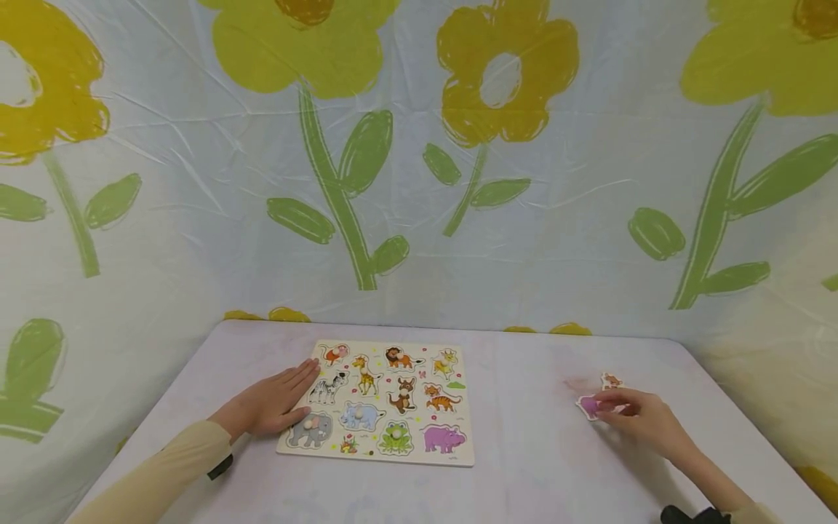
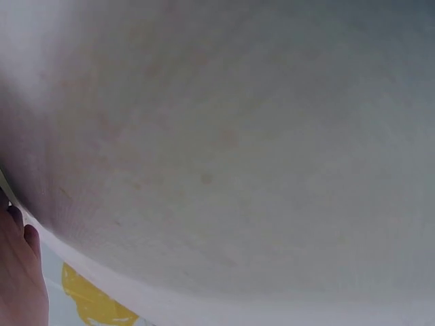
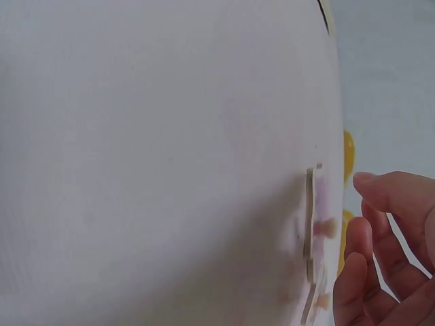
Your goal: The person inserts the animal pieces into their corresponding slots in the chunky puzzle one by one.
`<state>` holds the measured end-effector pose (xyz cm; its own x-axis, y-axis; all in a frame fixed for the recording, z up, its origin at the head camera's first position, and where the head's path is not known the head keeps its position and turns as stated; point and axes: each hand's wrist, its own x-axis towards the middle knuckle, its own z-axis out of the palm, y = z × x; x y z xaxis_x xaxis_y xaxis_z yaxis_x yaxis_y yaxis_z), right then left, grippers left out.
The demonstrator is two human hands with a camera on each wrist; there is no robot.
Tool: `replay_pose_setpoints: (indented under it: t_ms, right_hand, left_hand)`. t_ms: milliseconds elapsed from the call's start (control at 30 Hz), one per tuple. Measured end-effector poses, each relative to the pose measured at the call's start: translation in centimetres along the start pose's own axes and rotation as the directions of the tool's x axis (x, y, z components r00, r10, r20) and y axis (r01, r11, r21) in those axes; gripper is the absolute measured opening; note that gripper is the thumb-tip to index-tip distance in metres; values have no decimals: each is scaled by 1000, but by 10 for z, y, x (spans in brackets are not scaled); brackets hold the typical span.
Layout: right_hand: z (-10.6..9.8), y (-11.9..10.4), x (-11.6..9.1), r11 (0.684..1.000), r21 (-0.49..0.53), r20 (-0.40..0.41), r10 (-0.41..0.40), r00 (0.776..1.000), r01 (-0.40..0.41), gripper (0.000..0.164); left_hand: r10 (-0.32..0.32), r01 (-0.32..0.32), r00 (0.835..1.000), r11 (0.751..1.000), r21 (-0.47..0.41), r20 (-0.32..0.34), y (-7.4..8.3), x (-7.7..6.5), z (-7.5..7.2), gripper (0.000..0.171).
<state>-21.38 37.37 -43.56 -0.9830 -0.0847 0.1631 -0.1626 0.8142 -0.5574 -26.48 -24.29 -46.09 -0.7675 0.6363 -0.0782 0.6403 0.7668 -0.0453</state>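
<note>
My left hand (image 1: 271,402) lies flat at the left side of a wooden animal puzzle board (image 1: 386,466), its fingertips and thumb right at the board's edge. Over on the right, my right hand (image 1: 638,421) hovers above a purple knobbed puzzle piece (image 1: 588,407), fingers loosely bent. In the right wrist view, a gap shows between the fingers (image 3: 363,234) and this purple piece (image 3: 321,197), which lies on the table. A small orange-brown animal piece (image 1: 612,380) lies just behind it. Knobs show on the board's elephant (image 1: 314,433), blue rhino (image 1: 370,419) and frog (image 1: 396,445).
Both hands work over a pale table (image 1: 524,466). A white cloth (image 1: 556,255) with printed yellow flowers hangs behind and beside it. Mostly tabletop (image 2: 238,170) fills the left wrist view.
</note>
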Motion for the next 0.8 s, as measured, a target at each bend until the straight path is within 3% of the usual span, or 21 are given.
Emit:
replay_pose_setpoints:
  t_ms: [400,800]
  right_hand:
    - [-4,28,1,997,11,7,74,997,-74,36]
    - [1,33,8,994,4,48,111,993,-111,39]
  left_hand:
    - [23,-24,999,999,-35,-42,-1,-1,0,69]
    - [-1,1,1000,999,-40,-3,1,-2,-5,69]
